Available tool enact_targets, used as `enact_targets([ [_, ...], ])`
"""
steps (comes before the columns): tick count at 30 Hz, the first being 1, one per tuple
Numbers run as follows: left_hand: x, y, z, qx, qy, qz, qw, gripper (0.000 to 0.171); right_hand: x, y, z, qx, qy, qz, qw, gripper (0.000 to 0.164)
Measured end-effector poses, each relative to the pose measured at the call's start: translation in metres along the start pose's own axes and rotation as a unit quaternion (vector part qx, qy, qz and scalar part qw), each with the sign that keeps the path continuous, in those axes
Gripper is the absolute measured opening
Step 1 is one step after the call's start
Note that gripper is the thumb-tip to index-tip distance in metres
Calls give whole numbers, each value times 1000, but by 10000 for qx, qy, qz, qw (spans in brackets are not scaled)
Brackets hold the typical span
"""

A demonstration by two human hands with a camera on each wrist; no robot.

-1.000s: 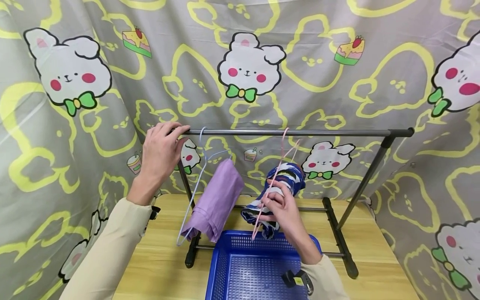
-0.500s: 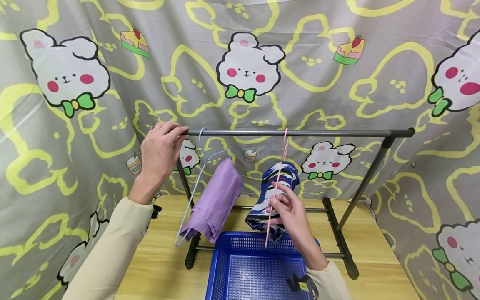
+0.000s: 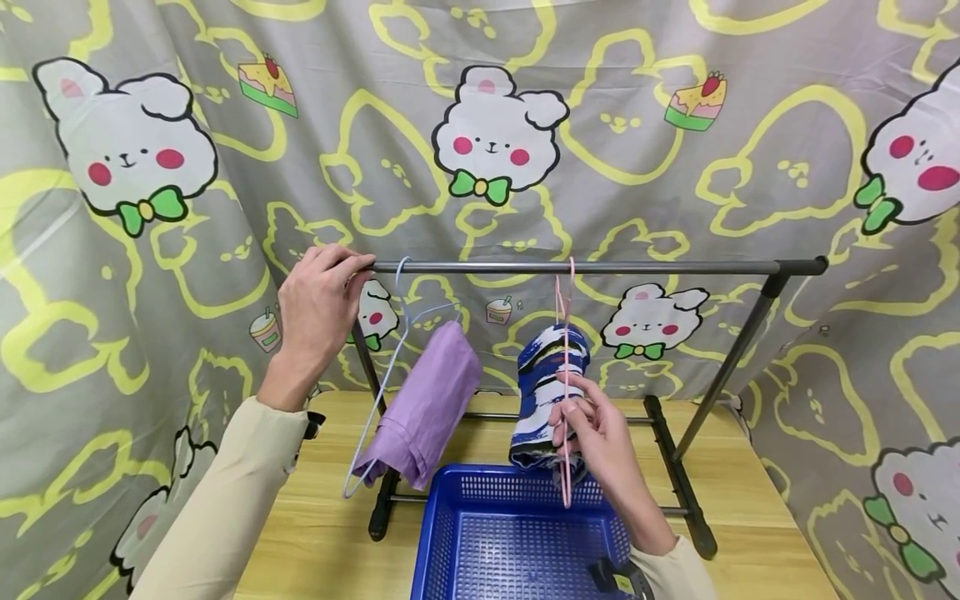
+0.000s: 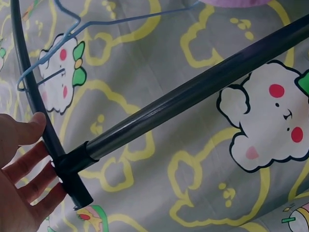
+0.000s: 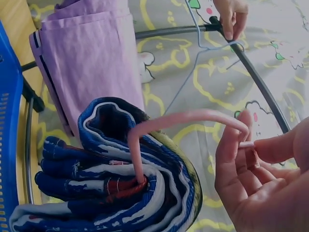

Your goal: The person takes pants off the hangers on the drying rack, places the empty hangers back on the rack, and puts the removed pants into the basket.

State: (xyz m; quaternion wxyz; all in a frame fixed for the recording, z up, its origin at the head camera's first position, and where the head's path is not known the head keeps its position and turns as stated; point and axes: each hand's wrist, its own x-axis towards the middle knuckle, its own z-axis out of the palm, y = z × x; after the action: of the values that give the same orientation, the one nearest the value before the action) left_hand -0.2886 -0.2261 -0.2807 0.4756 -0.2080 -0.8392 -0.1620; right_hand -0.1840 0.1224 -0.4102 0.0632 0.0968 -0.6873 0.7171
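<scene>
At the left end of the clothes rack's top bar (image 3: 487, 267), my left hand (image 3: 318, 308) holds on, thumb on one side and fingers on the other. My right hand (image 3: 603, 437) pinches the side of a pink hanger (image 5: 193, 116), whose hook sits over the bar. Folded over this hanger is a blue, white and black patterned garment (image 3: 538, 383), perhaps trousers. Left of it, a light blue hanger (image 4: 120, 21) hangs from the bar and carries a folded purple cloth (image 3: 433, 396). Neither hand touches the purple cloth.
A blue perforated plastic basket (image 3: 480, 492) stands on the wooden table (image 3: 307, 500), below the hanging clothes. The rack's dark legs (image 3: 675, 483) stand on the table around it. A grey curtain (image 3: 630, 50) with rabbit prints surrounds the back and sides.
My right hand has moved right, turning the pink hanger and its patterned garment on the bar. My left hand stays at the bar's end. The purple cloth hardly moves.
</scene>
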Motion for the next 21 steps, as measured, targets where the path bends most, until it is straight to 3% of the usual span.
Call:
enact_targets([
  [7,1,2,-3,117,-49,-120,9998,14,-4,-2,-13,148,127,-57,9998,38],
  [11,1,3,-3,152,-46,-127,9998,14,-8,-5,-20,188,517,0,9985,35],
  [21,2,5,-3,187,-46,-210,9996,13,-9,-10,-24,-305,1345,118,9904,29],
])
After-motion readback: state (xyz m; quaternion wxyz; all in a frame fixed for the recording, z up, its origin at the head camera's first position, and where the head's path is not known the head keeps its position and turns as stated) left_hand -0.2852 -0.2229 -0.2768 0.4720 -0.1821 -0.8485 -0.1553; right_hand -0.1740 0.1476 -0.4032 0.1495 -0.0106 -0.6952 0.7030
